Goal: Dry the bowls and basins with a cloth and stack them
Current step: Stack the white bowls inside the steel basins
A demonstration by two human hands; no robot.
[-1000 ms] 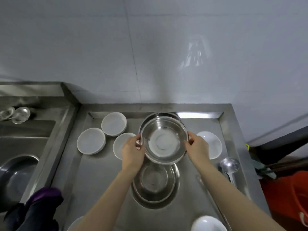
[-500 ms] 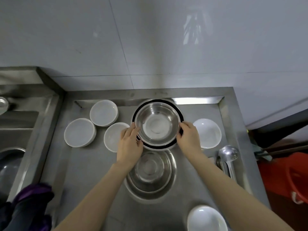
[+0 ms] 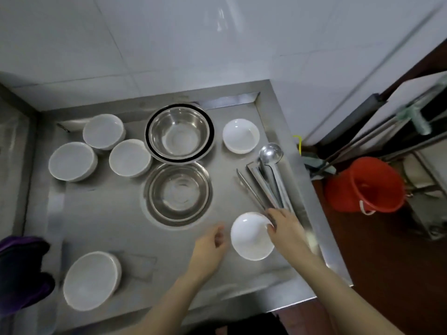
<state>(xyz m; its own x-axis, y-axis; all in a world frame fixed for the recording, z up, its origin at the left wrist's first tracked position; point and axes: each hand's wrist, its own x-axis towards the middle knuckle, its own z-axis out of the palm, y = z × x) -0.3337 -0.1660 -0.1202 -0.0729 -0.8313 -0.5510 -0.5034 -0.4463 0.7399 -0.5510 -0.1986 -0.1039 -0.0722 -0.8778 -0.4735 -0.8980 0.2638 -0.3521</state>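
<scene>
Right hand (image 3: 287,229) grip, white bowl (image 3: 250,239) rim

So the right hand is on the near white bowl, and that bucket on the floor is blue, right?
Not quite: the bucket is red, not blue, as the head view shows. The right hand is indeed on the near white bowl.

Stainless-steel counter (image 3: 101,228), raised rim.
Far left: three white round bowls (image 3: 104,131) (image 3: 72,162) (image 3: 130,157), close together.
Far centre: nested shiny steel basins (image 3: 180,134), dark band between the rims.
Centre, just nearer: second stack of steel basins (image 3: 179,192).
Far right: small white glazed bowl (image 3: 241,135), upright.
Right edge: long-handled steel ladle (image 3: 271,153) beside steel tongs (image 3: 254,187).
Near right: shallow white bowl (image 3: 249,238).
Near left: large white bowl (image 3: 92,280).
</scene>
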